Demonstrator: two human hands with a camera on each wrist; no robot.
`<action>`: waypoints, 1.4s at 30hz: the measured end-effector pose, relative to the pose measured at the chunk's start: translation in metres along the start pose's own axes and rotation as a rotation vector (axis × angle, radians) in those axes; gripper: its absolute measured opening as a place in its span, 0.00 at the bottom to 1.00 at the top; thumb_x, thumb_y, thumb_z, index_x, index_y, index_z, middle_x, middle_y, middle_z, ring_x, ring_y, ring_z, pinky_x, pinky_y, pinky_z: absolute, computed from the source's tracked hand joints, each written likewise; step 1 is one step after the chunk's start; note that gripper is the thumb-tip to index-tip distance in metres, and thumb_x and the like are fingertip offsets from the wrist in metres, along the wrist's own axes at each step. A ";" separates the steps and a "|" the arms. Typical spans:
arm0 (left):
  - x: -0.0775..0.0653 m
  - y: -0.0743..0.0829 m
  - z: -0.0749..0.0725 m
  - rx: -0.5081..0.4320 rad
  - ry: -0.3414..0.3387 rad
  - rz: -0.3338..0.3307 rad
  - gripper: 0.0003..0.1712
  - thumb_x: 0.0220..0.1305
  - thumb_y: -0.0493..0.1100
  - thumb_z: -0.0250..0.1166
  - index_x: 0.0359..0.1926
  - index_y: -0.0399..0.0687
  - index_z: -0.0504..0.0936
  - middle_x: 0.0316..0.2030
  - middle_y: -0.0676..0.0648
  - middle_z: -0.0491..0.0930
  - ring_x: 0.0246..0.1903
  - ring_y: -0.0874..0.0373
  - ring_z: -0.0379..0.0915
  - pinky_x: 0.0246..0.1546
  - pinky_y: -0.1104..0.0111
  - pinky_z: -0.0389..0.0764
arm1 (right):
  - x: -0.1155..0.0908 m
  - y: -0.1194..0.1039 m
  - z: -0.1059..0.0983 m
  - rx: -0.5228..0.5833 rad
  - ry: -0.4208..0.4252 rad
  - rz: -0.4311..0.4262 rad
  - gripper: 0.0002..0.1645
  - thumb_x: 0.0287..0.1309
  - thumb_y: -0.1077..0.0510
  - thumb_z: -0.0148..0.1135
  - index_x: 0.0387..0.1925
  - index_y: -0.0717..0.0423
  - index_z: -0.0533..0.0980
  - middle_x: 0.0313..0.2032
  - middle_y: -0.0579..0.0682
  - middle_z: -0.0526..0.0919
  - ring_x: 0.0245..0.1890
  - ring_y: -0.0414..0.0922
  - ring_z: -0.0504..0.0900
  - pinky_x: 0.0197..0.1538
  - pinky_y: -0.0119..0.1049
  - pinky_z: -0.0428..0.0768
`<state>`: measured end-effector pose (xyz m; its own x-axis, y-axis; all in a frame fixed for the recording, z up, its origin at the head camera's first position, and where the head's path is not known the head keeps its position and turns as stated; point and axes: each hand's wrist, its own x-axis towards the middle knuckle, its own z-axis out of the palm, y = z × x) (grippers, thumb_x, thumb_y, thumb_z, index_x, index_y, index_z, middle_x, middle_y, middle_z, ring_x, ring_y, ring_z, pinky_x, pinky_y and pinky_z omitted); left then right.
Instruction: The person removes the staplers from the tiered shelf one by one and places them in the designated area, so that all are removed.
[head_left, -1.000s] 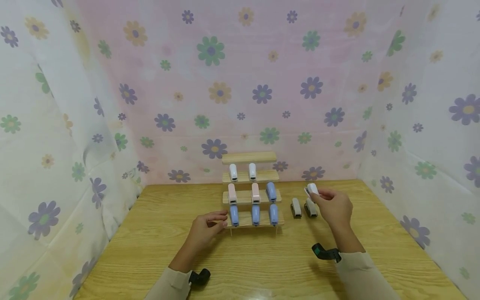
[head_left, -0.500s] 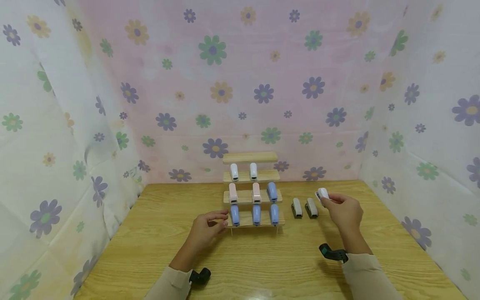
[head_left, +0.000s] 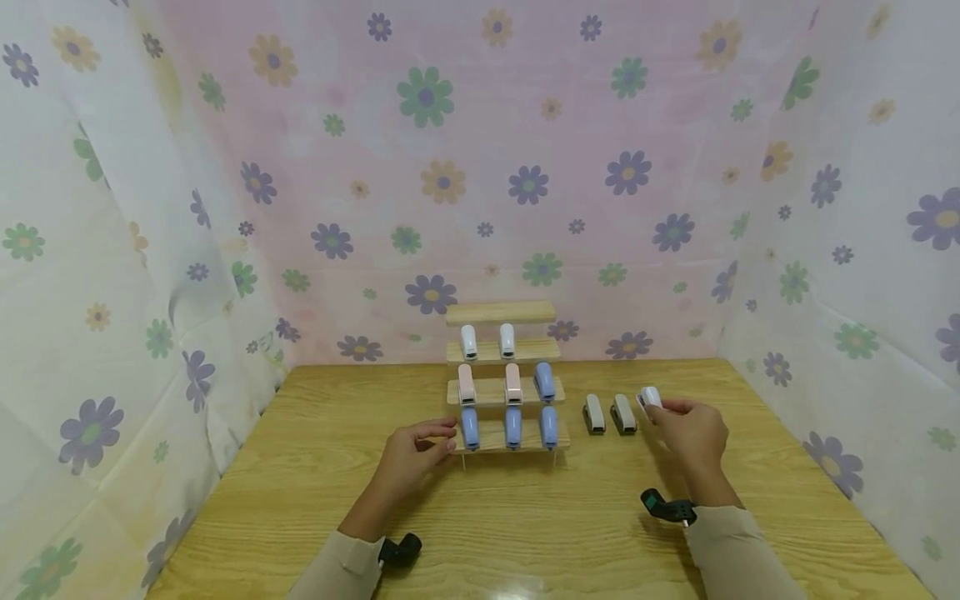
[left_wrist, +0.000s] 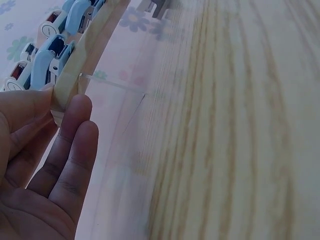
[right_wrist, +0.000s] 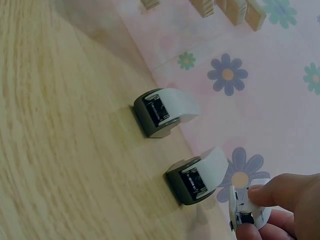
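My right hand point(head_left: 693, 437) pinches a small white stapler point(head_left: 650, 396) between thumb and fingers, above the table's right part. In the right wrist view the stapler's point(right_wrist: 243, 218) inner metal parts show. Left of it, two staplers with pale tops and dark grey bases point(head_left: 595, 415) stand side by side on the table. My left hand point(head_left: 408, 458) holds the left end of the lowest shelf of a tiered wooden rack point(head_left: 501, 313); the left wrist view shows that shelf end point(left_wrist: 65, 92) between thumb and fingers.
Blue staplers point(head_left: 513, 427) line the lowest shelf. Two pink staplers point(head_left: 467, 384) and a blue one point(head_left: 544, 381) stand on the shelf above, two white staplers point(head_left: 468, 342) on the one higher. A flowered cloth point(head_left: 480, 167) hangs behind the wooden table point(head_left: 517, 517).
My right hand has moved right and lower with the white stapler, away from above the two grey-based staplers. My left hand has stayed at the rack.
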<state>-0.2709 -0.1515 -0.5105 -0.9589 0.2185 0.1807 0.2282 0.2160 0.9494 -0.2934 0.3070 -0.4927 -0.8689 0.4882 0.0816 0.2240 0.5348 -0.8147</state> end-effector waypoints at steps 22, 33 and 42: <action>0.003 -0.001 0.000 -0.007 0.007 -0.002 0.11 0.68 0.38 0.71 0.50 0.41 0.89 0.63 0.41 0.81 0.44 0.47 0.88 0.41 0.66 0.90 | 0.006 0.020 0.009 -0.046 0.034 -0.022 0.28 0.60 0.39 0.73 0.45 0.59 0.89 0.44 0.59 0.91 0.47 0.58 0.83 0.43 0.46 0.78; 0.002 -0.001 0.001 0.011 0.004 -0.003 0.11 0.68 0.36 0.70 0.50 0.39 0.89 0.63 0.42 0.81 0.41 0.51 0.88 0.42 0.65 0.90 | 0.004 0.021 0.007 -0.049 0.021 -0.038 0.29 0.60 0.38 0.73 0.45 0.61 0.89 0.44 0.60 0.90 0.46 0.59 0.84 0.40 0.47 0.79; 0.001 0.000 0.001 -0.002 0.006 -0.006 0.11 0.68 0.37 0.70 0.50 0.38 0.89 0.64 0.41 0.81 0.42 0.49 0.88 0.42 0.63 0.91 | 0.005 0.023 0.008 -0.061 0.031 -0.051 0.29 0.59 0.37 0.73 0.44 0.60 0.89 0.44 0.61 0.90 0.48 0.61 0.83 0.43 0.50 0.79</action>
<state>-0.2713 -0.1503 -0.5104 -0.9614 0.2116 0.1762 0.2216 0.2151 0.9511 -0.2964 0.3160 -0.5157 -0.8660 0.4800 0.1405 0.2074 0.6003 -0.7724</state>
